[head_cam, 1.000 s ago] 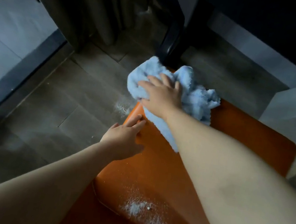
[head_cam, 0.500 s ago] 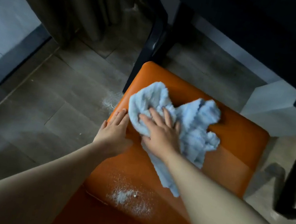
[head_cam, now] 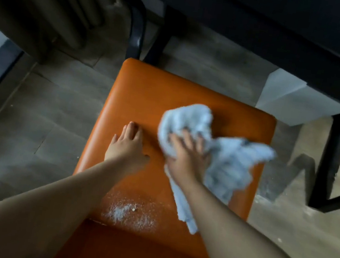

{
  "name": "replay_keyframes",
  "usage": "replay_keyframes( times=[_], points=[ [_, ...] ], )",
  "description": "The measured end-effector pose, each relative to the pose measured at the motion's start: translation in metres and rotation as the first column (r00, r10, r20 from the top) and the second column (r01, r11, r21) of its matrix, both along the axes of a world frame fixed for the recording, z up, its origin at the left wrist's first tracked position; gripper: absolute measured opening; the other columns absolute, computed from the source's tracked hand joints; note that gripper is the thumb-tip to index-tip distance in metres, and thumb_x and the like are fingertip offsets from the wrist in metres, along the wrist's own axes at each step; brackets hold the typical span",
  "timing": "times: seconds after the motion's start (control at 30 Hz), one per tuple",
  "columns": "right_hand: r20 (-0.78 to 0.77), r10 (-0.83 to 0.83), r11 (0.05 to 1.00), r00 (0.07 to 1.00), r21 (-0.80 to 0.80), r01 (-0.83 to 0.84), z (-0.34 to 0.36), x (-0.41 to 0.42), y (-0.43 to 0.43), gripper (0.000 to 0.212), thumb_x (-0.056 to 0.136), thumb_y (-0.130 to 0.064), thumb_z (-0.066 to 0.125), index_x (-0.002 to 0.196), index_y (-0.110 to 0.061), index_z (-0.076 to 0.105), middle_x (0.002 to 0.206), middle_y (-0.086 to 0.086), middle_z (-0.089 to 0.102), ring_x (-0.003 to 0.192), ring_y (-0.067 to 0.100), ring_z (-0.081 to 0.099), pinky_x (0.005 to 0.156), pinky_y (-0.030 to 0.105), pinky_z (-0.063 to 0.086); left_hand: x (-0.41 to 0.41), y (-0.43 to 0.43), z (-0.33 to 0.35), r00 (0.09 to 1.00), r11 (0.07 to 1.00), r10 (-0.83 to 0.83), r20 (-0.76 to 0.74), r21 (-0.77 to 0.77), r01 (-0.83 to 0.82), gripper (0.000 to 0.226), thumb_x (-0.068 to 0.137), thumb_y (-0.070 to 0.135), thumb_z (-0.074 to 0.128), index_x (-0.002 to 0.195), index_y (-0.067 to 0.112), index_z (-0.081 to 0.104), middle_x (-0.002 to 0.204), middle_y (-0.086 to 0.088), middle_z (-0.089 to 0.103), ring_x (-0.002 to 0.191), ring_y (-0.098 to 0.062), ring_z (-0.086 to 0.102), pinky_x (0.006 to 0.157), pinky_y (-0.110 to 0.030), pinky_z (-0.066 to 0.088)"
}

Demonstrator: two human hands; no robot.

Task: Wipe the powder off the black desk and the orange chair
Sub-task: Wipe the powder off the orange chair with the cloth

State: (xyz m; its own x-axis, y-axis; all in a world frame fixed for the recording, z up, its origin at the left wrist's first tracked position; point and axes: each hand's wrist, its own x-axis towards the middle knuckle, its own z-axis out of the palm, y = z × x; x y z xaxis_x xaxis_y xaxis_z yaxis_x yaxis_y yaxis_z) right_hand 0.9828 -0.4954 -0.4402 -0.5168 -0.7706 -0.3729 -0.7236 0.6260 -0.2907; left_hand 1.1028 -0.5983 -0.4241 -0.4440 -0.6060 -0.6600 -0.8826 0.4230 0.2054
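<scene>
Closest in, a patch of white powder [head_cam: 130, 212] sits on the near edge of the orange chair [head_cam: 147, 94], between the two arms. The cloth has not reached it, so that spot is not clean yet. A little farther out, the left hand [head_cam: 125, 147] lies flat and open on the seat, fingers together, holding nothing; it seems to keep the chair steady. Just beside it, the right hand [head_cam: 187, 153] presses down on a light blue cloth [head_cam: 226, 159] with its fingers spread over the bunched part. A second ago the cloth was up at the far left corner of the seat. Now it has slid back toward the middle and right, and it looks blurry, so it is moving fast. The far part of the seat looks clean and shiny now. That means the wiping is going well, but the near patch is left to do. Farthest away, the black tabletop [head_cam: 311, 35] shows at the top; I cannot tell if powder is on it. Some powder dusts the floor [head_cam: 33, 119] by the chair.
</scene>
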Motion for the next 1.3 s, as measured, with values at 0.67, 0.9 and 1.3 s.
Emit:
replay_keyframes(
  times=[0.67, 0.9, 1.3],
  points=[
    [0.029, 0.401, 0.915, 0.916, -0.061, -0.399, 0.004, -0.008, -0.013, 0.054, 0.082, -0.027, 0.056, 0.134, -0.035, 0.043, 0.151, -0.007, 0.027, 0.142, 0.025, 0.01, 0.103, 0.052, 0.022, -0.004, 0.004, 0.012, 0.979, 0.992, -0.125, 0.16, 0.026, 0.123, 0.091, 0.086, 0.039, 0.054, 0.15, 0.016, -0.006, 0.157, -0.005, -0.019, 0.146, -0.02, -0.008, 0.118, -0.044, 0.008],
    [-0.139, -0.562, 0.821, 0.816, 0.03, 0.57, 0.006, -0.128, 0.038, 0.054, 0.086, -0.039, 0.052, 0.137, -0.037, 0.035, 0.148, 0.003, 0.029, 0.135, 0.033, 0.025, 0.099, 0.054, 0.029, 0.004, 0.002, 0.013, 0.971, 0.984, -0.18, 0.159, 0.049, 0.174, 0.092, 0.089, 0.044, 0.053, 0.149, 0.018, -0.011, 0.155, -0.003, -0.025, 0.145, -0.02, -0.012, 0.116, -0.05, 0.004],
    [-0.033, 0.634, 0.772, 0.772, -0.007, -0.635, -0.006, -0.04, 0.027, 0.062, 0.078, -0.034, 0.06, 0.136, -0.041, 0.041, 0.153, -0.009, 0.027, 0.143, 0.024, 0.013, 0.102, 0.05, 0.018, 0.011, 0.002, 0.005, 0.98, 0.987, -0.159, 0.118, 0.009, 0.159, 0.09, 0.087, 0.039, 0.055, 0.15, 0.022, -0.007, 0.156, 0.003, -0.021, 0.146, -0.016, -0.011, 0.115, -0.051, 0.009]
  ],
)
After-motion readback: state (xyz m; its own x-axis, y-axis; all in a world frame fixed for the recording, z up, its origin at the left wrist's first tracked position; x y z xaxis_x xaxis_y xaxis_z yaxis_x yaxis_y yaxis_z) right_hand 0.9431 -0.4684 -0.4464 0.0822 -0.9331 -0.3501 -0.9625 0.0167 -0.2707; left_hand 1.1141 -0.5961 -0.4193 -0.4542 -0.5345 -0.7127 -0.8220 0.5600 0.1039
